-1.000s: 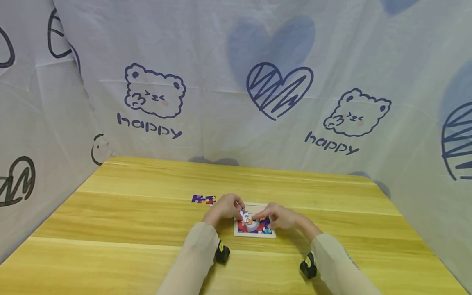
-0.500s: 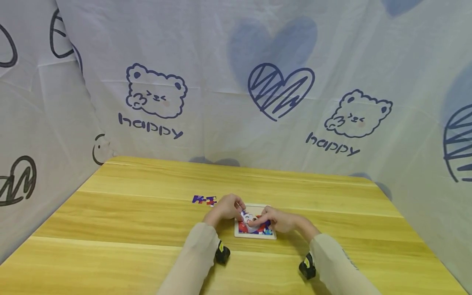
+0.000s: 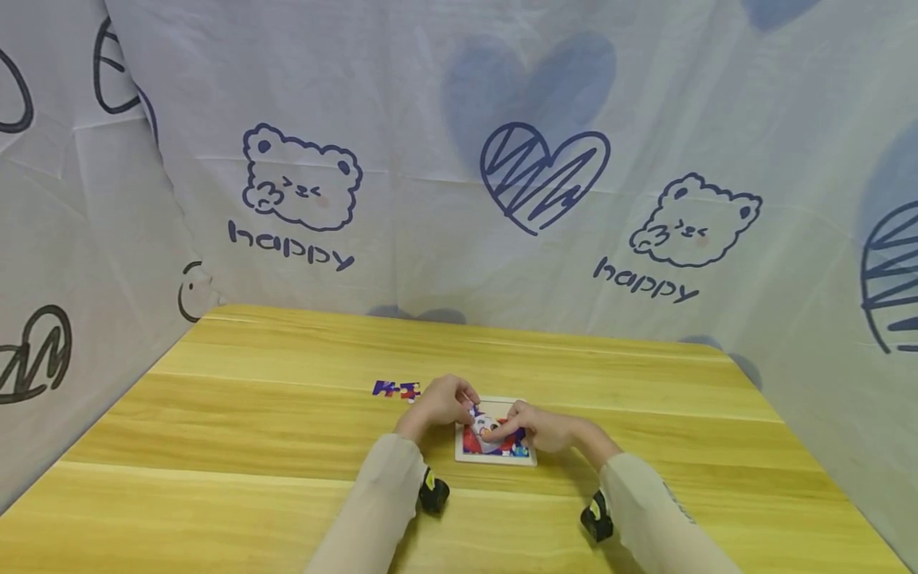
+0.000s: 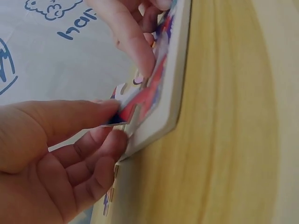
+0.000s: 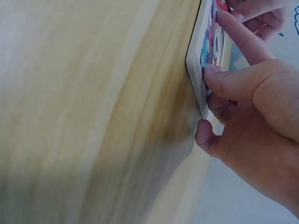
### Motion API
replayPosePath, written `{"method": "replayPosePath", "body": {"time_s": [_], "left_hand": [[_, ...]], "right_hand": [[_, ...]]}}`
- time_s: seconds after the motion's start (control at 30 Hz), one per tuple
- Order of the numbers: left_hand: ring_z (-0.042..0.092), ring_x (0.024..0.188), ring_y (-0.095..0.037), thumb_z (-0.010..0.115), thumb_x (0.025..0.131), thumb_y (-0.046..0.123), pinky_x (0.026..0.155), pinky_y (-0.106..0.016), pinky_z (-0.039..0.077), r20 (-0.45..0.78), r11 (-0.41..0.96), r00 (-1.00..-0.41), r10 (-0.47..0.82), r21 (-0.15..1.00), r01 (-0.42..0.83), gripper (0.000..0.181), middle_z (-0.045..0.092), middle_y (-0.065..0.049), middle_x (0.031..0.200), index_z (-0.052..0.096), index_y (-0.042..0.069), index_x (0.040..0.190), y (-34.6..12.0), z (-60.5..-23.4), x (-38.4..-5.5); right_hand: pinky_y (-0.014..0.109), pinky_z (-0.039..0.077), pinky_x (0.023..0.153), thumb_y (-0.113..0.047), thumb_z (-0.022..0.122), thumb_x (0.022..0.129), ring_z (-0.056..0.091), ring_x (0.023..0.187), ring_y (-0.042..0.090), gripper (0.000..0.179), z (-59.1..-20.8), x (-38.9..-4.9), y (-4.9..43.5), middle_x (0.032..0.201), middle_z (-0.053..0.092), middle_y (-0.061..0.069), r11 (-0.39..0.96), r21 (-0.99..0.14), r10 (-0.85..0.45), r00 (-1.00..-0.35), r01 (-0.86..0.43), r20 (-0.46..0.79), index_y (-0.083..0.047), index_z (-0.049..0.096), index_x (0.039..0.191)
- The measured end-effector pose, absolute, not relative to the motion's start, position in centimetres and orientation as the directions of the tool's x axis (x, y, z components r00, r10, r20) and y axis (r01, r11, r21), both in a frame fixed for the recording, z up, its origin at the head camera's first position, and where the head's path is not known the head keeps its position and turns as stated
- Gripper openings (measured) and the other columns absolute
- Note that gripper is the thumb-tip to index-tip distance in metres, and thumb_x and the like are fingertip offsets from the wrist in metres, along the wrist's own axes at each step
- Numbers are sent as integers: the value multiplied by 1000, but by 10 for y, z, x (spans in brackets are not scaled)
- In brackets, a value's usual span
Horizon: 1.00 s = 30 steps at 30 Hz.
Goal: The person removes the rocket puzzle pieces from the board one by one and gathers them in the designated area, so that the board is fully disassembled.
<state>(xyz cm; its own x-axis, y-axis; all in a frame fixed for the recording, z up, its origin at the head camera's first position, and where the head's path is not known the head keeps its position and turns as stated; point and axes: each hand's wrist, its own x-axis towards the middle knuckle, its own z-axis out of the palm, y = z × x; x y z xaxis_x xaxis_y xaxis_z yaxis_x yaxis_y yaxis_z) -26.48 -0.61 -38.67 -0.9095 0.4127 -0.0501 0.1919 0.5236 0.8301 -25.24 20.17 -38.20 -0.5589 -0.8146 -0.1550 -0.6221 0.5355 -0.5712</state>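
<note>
A jigsaw puzzle in a pale wooden tray [image 3: 495,459] lies on the table, its lower part filled with a colourful picture. My left hand [image 3: 441,402] is at the tray's left side. In the left wrist view, its thumb and a finger pinch a puzzle piece [image 4: 120,115] with a dark blue corner, tilted up at the tray's edge. From the right, my right hand [image 3: 547,429] reaches over the tray with its index finger extended onto the picture. The right wrist view shows that thumb [image 5: 222,83] resting on the puzzle, the lower fingers bent by the tray's edge.
Several loose puzzle pieces [image 3: 397,390] lie on the wooden table [image 3: 251,430], left of the tray and beyond the left hand. Printed cloth [image 3: 430,199] hangs behind the table and along its sides. A small black camera [image 3: 433,493] sits at the left wrist.
My right index fingertip has moved slightly left and nearer, onto the middle of the picture. Over the last half second it barely moves. The left hand stays at the tray's left side.
</note>
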Motion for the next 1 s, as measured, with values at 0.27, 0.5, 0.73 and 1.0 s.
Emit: {"method": "replayPosePath", "body": {"time_s": [0.27, 0.5, 0.73, 1.0], "left_hand": [[49, 50, -16, 58, 79, -6, 46, -27, 45, 5, 457, -923, 385, 868, 195, 16, 54, -7, 68, 63, -5, 94, -9, -387, -268], [52, 53, -21, 59, 82, -3, 49, -29, 46, 13, 452, -941, 339, 875, 175, 15, 56, -6, 71, 64, -4, 95, -13, -386, -270], [55, 58, -20, 60, 82, -3, 52, -30, 48, 12, 437, -949, 315, 886, 157, 12, 58, -7, 74, 64, -5, 93, -21, -385, -269], [56, 60, -20, 60, 82, -2, 55, -30, 48, 0, 436, -962, 273, 891, 124, 14, 58, -7, 74, 64, -6, 95, -31, -381, -266]], "right_hand": [[25, 28, 70, 22, 41, 73, 31, 78, 16, 57, -381, -255, 200, 86, 40, 1, 528, -571, -821, -549, -629, -154, -7, 58, 119], [25, 30, 69, 19, 46, 72, 33, 77, 15, 54, -381, -256, 203, 86, 41, 0, 533, -569, -812, -568, -626, -136, -7, 59, 117], [27, 36, 66, 14, 56, 75, 40, 74, 18, 55, -383, -255, 208, 90, 46, 10, 565, -616, -750, -653, -549, -105, 5, 43, 128], [28, 36, 67, 1, 63, 80, 40, 75, 19, 58, -386, -253, 215, 84, 44, 7, 645, -634, -626, -771, -426, -119, 13, 33, 129]]}}
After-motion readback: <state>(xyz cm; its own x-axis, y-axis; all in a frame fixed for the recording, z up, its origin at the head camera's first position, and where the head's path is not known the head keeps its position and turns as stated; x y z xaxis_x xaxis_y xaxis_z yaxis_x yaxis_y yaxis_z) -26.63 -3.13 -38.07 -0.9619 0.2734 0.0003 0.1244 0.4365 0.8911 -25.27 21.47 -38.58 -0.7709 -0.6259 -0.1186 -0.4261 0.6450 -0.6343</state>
